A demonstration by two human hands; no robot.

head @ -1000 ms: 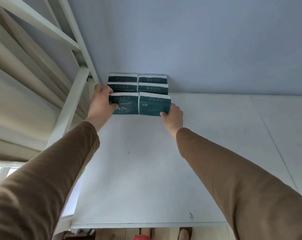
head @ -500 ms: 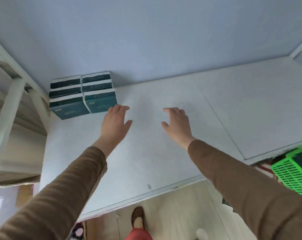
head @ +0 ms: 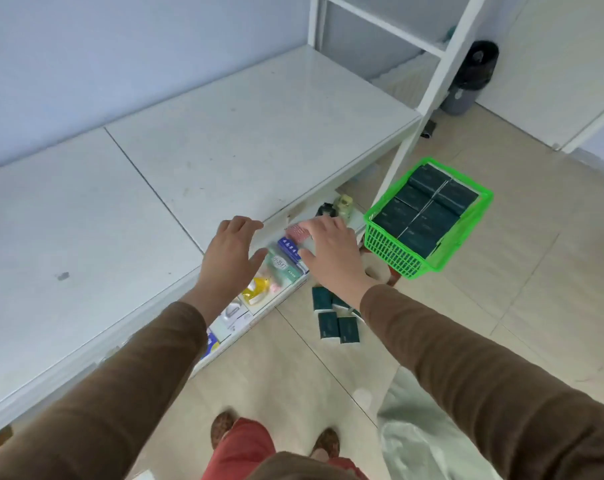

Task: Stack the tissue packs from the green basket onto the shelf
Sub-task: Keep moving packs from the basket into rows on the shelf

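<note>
Left hand (head: 229,256) spread, empty | right hand (head: 331,252) spread, empty | green basket (head: 428,216) full of tissue packs (head: 426,211), just right

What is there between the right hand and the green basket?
In the head view nothing lies between the right hand and the green basket; only lower shelf edge and floor show there.

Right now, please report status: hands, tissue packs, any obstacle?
Left hand and right hand open, no grip. Tissue packs fill green basket. Loose packs on floor near it.
</note>
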